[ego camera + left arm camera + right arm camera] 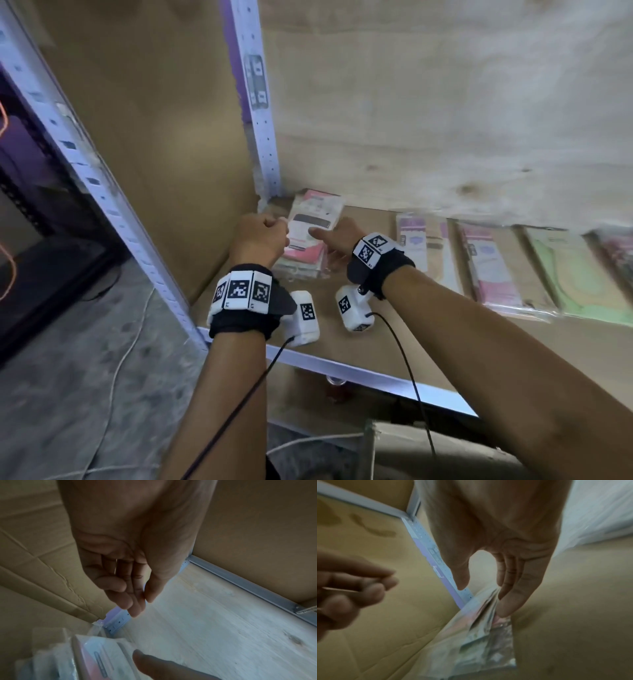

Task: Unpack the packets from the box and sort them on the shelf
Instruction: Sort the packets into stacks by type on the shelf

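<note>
A stack of clear-wrapped packets lies in the back left corner of the cardboard-lined shelf; the top one is pink and white. My right hand is at the stack's right side. Its straight fingers touch the packets' edge, and its thumb is held just over the top packet. My left hand hovers left of the stack, fingers loosely curled, thumb tip against the forefinger, nothing in it.
More packets lie in a row to the right: a purple one, a pink one, a green one. A perforated metal post stands at the corner behind the stack, a cardboard wall on the left, and a metal rail along the front.
</note>
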Motion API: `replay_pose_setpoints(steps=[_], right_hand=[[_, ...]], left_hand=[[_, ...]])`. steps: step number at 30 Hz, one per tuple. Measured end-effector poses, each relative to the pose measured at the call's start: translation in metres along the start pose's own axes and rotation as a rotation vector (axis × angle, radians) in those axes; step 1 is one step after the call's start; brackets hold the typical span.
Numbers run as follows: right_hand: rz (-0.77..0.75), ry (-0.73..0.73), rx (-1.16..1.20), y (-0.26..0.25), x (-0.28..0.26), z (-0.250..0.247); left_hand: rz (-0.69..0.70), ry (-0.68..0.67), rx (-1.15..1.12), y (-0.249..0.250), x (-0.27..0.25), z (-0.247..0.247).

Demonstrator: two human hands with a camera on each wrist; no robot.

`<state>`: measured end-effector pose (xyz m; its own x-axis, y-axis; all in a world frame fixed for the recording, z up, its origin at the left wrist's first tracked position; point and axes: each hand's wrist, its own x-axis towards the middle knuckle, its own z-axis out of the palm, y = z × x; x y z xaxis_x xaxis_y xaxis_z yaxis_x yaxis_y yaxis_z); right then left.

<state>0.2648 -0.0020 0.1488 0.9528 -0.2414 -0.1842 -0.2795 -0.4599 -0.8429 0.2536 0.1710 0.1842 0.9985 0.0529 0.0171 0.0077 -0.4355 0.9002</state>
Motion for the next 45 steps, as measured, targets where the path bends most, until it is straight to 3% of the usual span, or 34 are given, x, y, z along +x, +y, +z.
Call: replay_pose_setpoints(steps=[6,13,17,20,23,27,30,35,40,42,45], right_hand=[[0.009,0.061,0.013,0.009,0.026,0.012],[-0.026,0.002,-0.086,0.012,0.002,-0.016],[-0.047,0.033,0.103,0.005,-0.025,-0.046],[-0.082,0.006,0.405,0.001,-0.053,-0.071],[-0.102,-0.094,0.617,-0.002,-0.083,-0.101],[-0.141,-0.187,0.759,0.007,-0.121,-0.148],[-0.146,-0.166,0.802,0.020,-0.141,-0.178],[-0.177,-0.029,0.890,0.054,-0.172,-0.224],[-0.210,0.167,0.625,0.104,-0.195,-0.243],[-0.188,0.243,0.487,0.123,-0.201,-0.246],[-0.109,0.236,0.383,0.147,-0.207,-0.251]], left_hand=[[-0.002,-0.011,0.042,-0.004,0.000,-0.008],[-0.014,-0.045,0.050,0.002,-0.002,0.000],[0.008,-0.096,0.188,0.007,-0.005,0.005],[0.117,-0.135,0.366,0.015,-0.011,0.010],[0.225,-0.132,0.399,0.028,-0.022,0.019],[0.453,-0.034,0.369,0.055,-0.049,0.043],[0.606,0.010,0.330,0.069,-0.068,0.065],[0.662,-0.247,0.112,0.084,-0.097,0.099],[0.667,-0.422,-0.037,0.093,-0.131,0.138],[0.587,-0.512,-0.091,0.096,-0.140,0.156],[0.423,-0.633,-0.213,0.094,-0.149,0.184]])
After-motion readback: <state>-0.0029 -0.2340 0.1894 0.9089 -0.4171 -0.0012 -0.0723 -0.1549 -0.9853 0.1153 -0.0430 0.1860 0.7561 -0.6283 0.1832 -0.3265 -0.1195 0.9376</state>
